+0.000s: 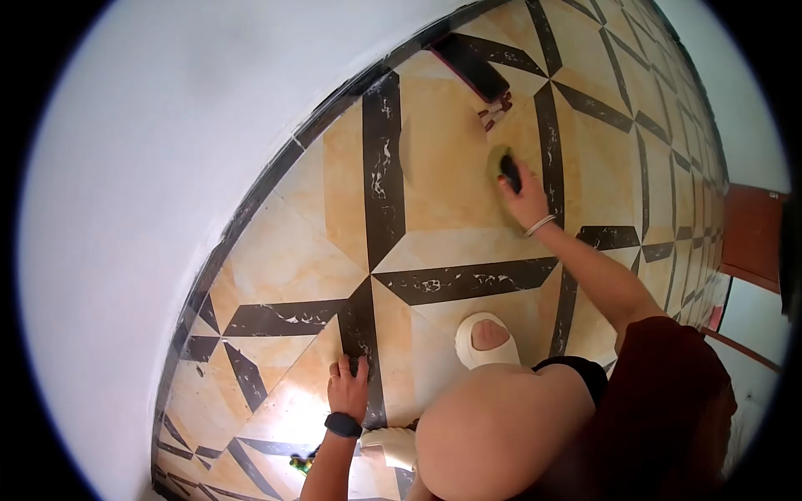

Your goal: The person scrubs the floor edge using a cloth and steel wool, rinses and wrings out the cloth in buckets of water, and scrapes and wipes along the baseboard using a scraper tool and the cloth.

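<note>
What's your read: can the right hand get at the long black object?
Probably yes: mostly open floor separates the right hand from the long black object, though that hand grips a dark item.

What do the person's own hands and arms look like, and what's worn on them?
Both hands are bare, without gloves. The left hand has a black watch or wristband with a dark, rounded-rectangular face at its wrist. The right hand has a slim, pale bracelet at its wrist. The right arm has a dark red short sleeve; no left sleeve shows.
</note>
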{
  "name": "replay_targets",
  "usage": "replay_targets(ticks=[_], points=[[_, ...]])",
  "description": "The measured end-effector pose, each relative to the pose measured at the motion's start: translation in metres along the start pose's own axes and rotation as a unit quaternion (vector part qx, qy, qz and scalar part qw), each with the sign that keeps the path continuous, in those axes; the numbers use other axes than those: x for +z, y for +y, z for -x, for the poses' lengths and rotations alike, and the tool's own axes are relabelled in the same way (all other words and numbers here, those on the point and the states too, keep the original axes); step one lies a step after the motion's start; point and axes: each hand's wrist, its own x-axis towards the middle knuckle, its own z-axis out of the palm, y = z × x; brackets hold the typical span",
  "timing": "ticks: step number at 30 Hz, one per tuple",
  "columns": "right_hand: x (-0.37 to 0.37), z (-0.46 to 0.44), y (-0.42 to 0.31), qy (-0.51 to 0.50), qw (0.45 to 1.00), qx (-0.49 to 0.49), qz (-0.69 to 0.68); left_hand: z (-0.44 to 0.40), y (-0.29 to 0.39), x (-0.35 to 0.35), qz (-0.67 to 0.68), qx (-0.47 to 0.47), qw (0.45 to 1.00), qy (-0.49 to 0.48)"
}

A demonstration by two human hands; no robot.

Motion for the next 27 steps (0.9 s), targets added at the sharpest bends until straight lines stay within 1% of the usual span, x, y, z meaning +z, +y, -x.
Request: replay_targets(ticks=[1, 2, 3, 4, 6, 7, 8, 9, 10, 12, 13, 14, 15, 16, 17, 18, 19, 20, 21, 22, 23, 24, 25, 27], points=[[0.005, 0.001, -0.004, 0.019, 0.997, 0.016, 0.071, 0.006, -0.007, 0.009, -0.003, 0.011, 1.0, 0.003], [0.046, 0.011, -0.004, 0.036, 0.995, -0.044, 0.078, 0.011, -0.007, 0.012, -0.005, 0.023, 1.0, 0.005], [0.082, 0.03, -0.03, -0.009, 0.992, -0.063, 0.109, 0.015, 0.002, -0.008, 0.056, 0.001, 0.998, -0.016], [0.116, 0.051, -0.074, -0.044, 0.99, -0.108, 0.076, 0.02, 0.006, -0.019, 0.05, 0.009, 0.998, -0.021], [0.156, 0.099, -0.157, -0.137, 0.956, -0.259, 0.001, 0.036, 0.005, -0.036, 0.034, 0.024, 0.999, -0.03], [0.198, 0.126, -0.174, -0.269, 0.923, -0.266, -0.073, 0.046, 0.003, -0.044, 0.013, 0.032, 0.999, -0.034], [0.215, 0.145, -0.191, -0.264, 0.915, -0.263, -0.152, 0.057, -0.001, -0.052, -0.009, 0.041, 0.998, -0.037], [0.231, 0.164, -0.208, -0.261, 0.901, -0.262, -0.23, 0.071, -0.002, -0.066, 0.035, -0.011, 0.997, -0.066], [0.205, 0.168, -0.23, -0.272, 0.902, -0.257, -0.215, 0.09, -0.004, -0.079, 0.08, -0.06, 0.99, -0.1], [0.159, 0.16, -0.223, -0.245, 0.901, -0.185, -0.305, 0.139, -0.017, -0.079, 0.125, -0.169, 0.973, -0.098], [0.114, 0.135, -0.209, -0.292, 0.875, -0.186, -0.339, 0.156, -0.02, -0.075, 0.124, -0.15, 0.977, -0.084], [0.078, 0.115, -0.189, -0.275, 0.896, -0.211, -0.276, 0.173, -0.026, -0.072, 0.122, -0.13, 0.981, -0.071], [0.06, 0.104, -0.143, -0.276, 0.924, -0.168, -0.205, 0.192, -0.037, -0.058, 0.082, -0.142, 0.976, -0.141], [0.05, 0.102, -0.094, -0.203, 0.893, -0.032, -0.4, 0.197, -0.049, -0.035, 0.044, -0.134, 0.976, -0.167], [0.016, 0.079, -0.049, -0.143, 0.924, -0.004, -0.356, 0.208, -0.063, -0.009, 0.003, -0.132, 0.972, -0.195], [-0.025, 0.058, 0.003, -0.063, 0.966, -0.003, -0.251, 0.222, -0.062, 0.003, -0.041, -0.134, 0.963, -0.229], [-0.06, 0.042, 0.058, 0.012, 0.989, -0.001, -0.148, 0.232, -0.065, 0.022, -0.043, -0.175, 0.962, -0.203], [-0.089, 0.032, 0.115, 0.071, 0.995, 0.021, -0.059, 0.217, -0.066, 0.031, -0.048, -0.216, 0.96, -0.173], [-0.113, 0.024, 0.162, 0.126, 0.991, 0.011, 0.039, 0.209, -0.069, 0.043, -0.051, -0.244, 0.951, -0.18], [-0.124, 0.024, 0.211, 0.127, 0.982, 0.098, 0.1, 0.197, -0.066, 0.044, -0.036, -0.291, 0.937, -0.189], [-0.113, 0.03, 0.201, 0.127, 0.964, 0.153, 0.178, 0.19, -0.06, 0.048, -0.047, -0.292, 0.938, -0.18], [-0.102, 0.034, 0.188, 0.125, 0.938, 0.2, 0.254, 0.191, -0.058, 0.055, -0.063, -0.284, 0.945, -0.148], [-0.081, 0.033, 0.169, 0.101, 0.948, 0.166, 0.252, 0.191, -0.054, 0.054, -0.072, -0.28, 0.946, -0.144], [-0.042, 0.061, 0.12, 0.062, 0.959, 0.105, 0.254, 0.198, -0.049, 0.049, -0.089, -0.258, 0.952, -0.14]])
